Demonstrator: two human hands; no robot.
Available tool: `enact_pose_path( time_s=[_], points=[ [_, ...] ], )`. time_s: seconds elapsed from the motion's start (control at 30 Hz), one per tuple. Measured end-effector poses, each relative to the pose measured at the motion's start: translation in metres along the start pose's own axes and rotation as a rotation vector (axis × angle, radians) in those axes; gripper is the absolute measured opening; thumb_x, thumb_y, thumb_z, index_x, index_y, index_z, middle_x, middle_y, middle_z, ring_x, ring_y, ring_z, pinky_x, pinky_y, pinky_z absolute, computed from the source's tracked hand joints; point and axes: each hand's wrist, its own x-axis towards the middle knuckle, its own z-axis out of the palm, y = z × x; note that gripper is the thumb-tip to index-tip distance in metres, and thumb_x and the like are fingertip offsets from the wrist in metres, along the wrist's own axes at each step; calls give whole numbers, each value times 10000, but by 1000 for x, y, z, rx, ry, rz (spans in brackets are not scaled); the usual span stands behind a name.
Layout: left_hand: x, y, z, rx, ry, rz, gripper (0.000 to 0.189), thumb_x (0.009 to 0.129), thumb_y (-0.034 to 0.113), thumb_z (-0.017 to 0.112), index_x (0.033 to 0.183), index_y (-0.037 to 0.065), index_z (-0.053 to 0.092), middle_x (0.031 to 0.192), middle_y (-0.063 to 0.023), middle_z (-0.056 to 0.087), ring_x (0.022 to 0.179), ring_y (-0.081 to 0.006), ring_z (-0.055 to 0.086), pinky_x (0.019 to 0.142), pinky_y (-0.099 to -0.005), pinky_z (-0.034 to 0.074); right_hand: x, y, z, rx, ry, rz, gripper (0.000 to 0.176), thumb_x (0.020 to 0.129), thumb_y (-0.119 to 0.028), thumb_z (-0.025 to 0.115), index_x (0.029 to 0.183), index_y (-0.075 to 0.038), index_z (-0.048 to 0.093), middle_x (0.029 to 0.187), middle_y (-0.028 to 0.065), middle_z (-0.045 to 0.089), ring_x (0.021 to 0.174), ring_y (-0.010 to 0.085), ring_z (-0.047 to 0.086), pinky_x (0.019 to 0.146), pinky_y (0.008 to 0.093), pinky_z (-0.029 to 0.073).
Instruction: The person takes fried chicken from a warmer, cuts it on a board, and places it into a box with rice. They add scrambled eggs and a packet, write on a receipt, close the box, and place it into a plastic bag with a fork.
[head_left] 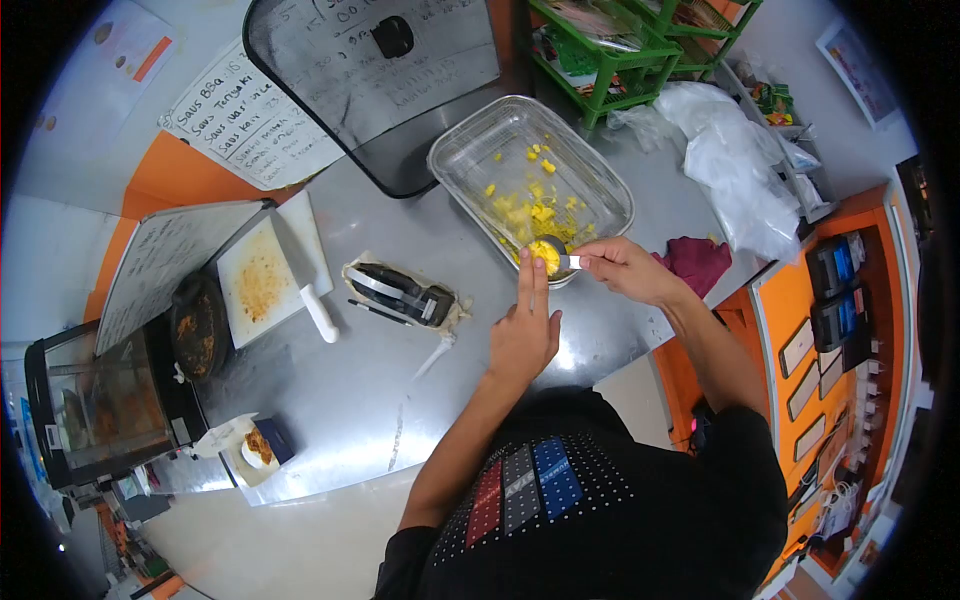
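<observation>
Scooping under way at near rim of clear rectangular plastic container (470,160). Small round metal scoop (548,256) heaped full. By appearance, container largely emptied; thin scatter of yellow chopped pieces (538,208) left across its floor.

Right hand (625,268): clamped on scoop handle, just right of container's near corner, wrist bent inward.

Left hand (525,335): gripping nothing, first two fingers (533,285) straight and together, tips pressing on scoop's load.

White-handled knife (305,280) on stained white cutting board (262,282), well left of container. Maroon cloth (697,262) just right of it.
</observation>
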Motion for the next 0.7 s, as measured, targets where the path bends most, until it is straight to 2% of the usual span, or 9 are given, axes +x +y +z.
enact_pose_path(
  time_s=[0.1,0.17,0.27,0.4,0.57,0.67,0.7],
  points=[
    [0,6,-7,-1,-35,-24,874,794,179,695,1493,-30,213,1572,-226,199,729,-350,689,574,-393,570,-3,9,3,256,-5,23,249,1000,-194,551,1186,-52,637,666,-80,352,539,30,263,464,211,207],
    [3,2,-6,-38,-15,-2,872,803,190,688,1495,-30,205,1578,-217,186,717,-354,690,567,-402,569,-5,13,4,313,42,57,243,995,-192,560,1186,-62,635,664,-84,349,534,29,256,462,208,198],
    [6,13,-5,-70,-51,-84,870,832,258,670,1496,-36,190,1586,-213,150,788,-389,687,583,-419,569,-7,22,9,423,81,62,227,991,-197,569,1168,-71,634,659,-85,347,525,27,254,455,206,196],
    [8,14,0,-142,-3,-107,888,836,272,666,1499,-43,165,1585,-210,149,843,-400,680,604,-436,573,-10,26,19,520,171,56,212,988,-206,574,1151,-79,622,651,-83,341,516,25,251,442,205,195],
    [3,7,4,-186,47,-85,896,845,297,659,1504,-39,153,1577,-219,172,857,-410,678,629,-449,575,-21,10,29,601,350,-12,186,989,-183,561,1140,-81,600,636,-86,307,501,19,255,425,200,196],
    [0,11,-16,-215,-141,-177,857,863,299,636,1505,-29,174,1573,-225,183,925,-396,670,676,-449,575,-32,9,30,648,486,-53,182,985,-156,547,1146,-76,575,635,-85,298,500,20,270,419,198,203],
    [-8,6,-2,-229,-9,-73,822,876,289,617,1503,-25,188,1573,-226,181,993,-388,648,703,-447,573,-37,0,38,610,567,-78,175,985,-138,534,1144,-73,562,637,-83,311,505,24,277,423,193,211]
  ],
)
